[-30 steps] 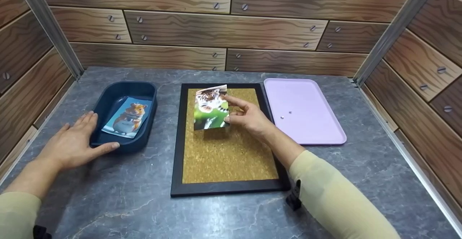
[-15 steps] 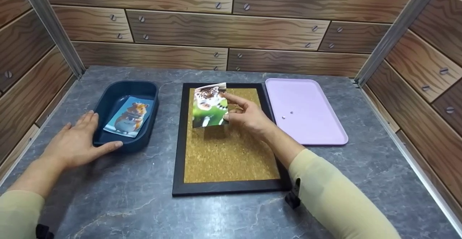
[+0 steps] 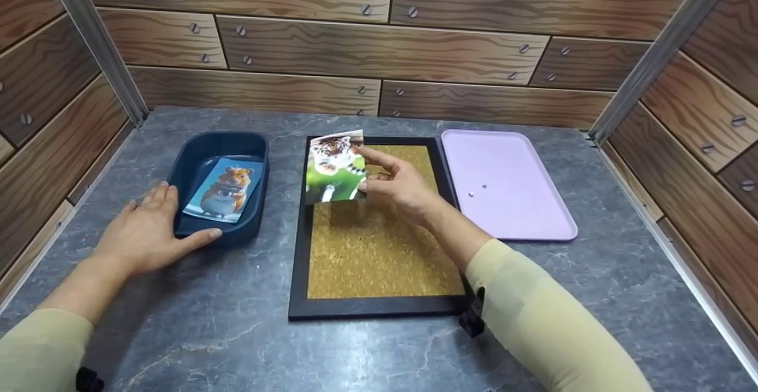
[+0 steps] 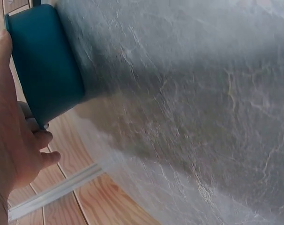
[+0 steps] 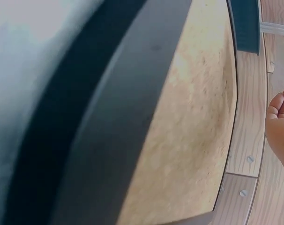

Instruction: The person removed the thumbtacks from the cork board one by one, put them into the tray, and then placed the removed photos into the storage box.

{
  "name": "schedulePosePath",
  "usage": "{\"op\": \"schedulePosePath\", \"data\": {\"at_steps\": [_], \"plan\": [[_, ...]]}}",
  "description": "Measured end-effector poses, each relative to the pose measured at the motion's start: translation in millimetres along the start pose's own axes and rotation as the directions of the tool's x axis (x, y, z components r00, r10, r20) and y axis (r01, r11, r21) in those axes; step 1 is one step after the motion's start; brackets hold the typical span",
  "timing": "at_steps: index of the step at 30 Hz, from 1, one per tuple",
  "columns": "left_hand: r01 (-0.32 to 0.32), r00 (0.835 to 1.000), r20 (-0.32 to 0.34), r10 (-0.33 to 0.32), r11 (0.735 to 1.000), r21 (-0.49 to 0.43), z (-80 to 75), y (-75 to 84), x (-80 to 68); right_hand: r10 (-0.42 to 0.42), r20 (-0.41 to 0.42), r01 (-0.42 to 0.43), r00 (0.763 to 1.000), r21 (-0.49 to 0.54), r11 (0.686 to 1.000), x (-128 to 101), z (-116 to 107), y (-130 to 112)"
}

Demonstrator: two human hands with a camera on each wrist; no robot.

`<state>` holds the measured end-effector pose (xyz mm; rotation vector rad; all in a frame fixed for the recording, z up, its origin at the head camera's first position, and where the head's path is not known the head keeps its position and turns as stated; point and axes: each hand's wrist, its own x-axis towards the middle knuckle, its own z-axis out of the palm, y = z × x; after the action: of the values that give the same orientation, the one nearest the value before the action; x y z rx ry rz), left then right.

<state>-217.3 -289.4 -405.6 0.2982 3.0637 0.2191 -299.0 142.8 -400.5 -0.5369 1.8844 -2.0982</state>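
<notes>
My right hand (image 3: 402, 188) pinches the right edge of a tiger photo (image 3: 334, 170) between thumb and fingers. The photo hangs above the upper left of a black-framed cork board (image 3: 385, 256). My left hand (image 3: 145, 226) rests at the near left corner of a dark blue bin (image 3: 254, 226), fingers along its side and thumb at its near rim. Inside the bin lies a hamster picture (image 3: 225, 190). In the left wrist view the hand touches the bin's wall (image 4: 48, 61). The right wrist view shows the cork surface (image 5: 184, 122) and part of the right hand (image 5: 280, 126), without the photo.
A lilac tray (image 3: 515, 202) lies just right of the cork board, with two tiny pins (image 3: 471, 194) on it. Wood-patterned walls (image 3: 379, 48) enclose the back and sides of the grey marbled table (image 3: 231, 327).
My right hand has carried the tiger photo slightly left, towards the board's upper left corner. The left hand stays at the bin. The head view has shifted a little.
</notes>
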Motion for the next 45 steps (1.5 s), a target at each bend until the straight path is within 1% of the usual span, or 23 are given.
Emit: {"op": "schedulePosePath", "data": {"at_steps": [7, 15, 22, 30, 36, 45], "plan": [[0.010, 1.000, 0.010, -0.009, 1.000, -0.012, -0.1, 2.7, 0.7, -0.036, 0.009, 0.036, 0.999, 0.001, 0.999, 11.9, 17.4, -6.4], [0.010, 1.000, -0.003, -0.010, 1.000, -0.019, 0.9, 1.3, -0.8, -0.058, 0.031, 0.056, 0.998, 0.055, 0.997, 27.5, 40.7, -10.4], [0.010, 1.000, -0.005, -0.010, 1.000, -0.023, 2.6, 0.8, 0.3, -0.067, 0.037, 0.063, 0.997, 0.088, 0.994, 36.7, 56.4, -13.6], [0.006, 1.000, -0.013, -0.006, 1.000, -0.015, 3.6, -0.3, -0.4, -0.075, 0.021, 0.073, 0.997, 0.095, 0.993, 44.9, 69.5, -14.5], [0.001, 1.000, -0.014, -0.001, 1.000, -0.012, 3.5, -0.3, -0.9, -0.080, 0.023, 0.076, 0.997, 0.125, 0.989, 51.3, 79.7, -12.7], [-0.007, 1.000, -0.026, 0.006, 1.000, -0.019, 4.2, -1.9, -0.5, -0.083, 0.015, 0.081, 0.996, 0.137, 0.987, 59.9, 89.7, -12.8]]}}
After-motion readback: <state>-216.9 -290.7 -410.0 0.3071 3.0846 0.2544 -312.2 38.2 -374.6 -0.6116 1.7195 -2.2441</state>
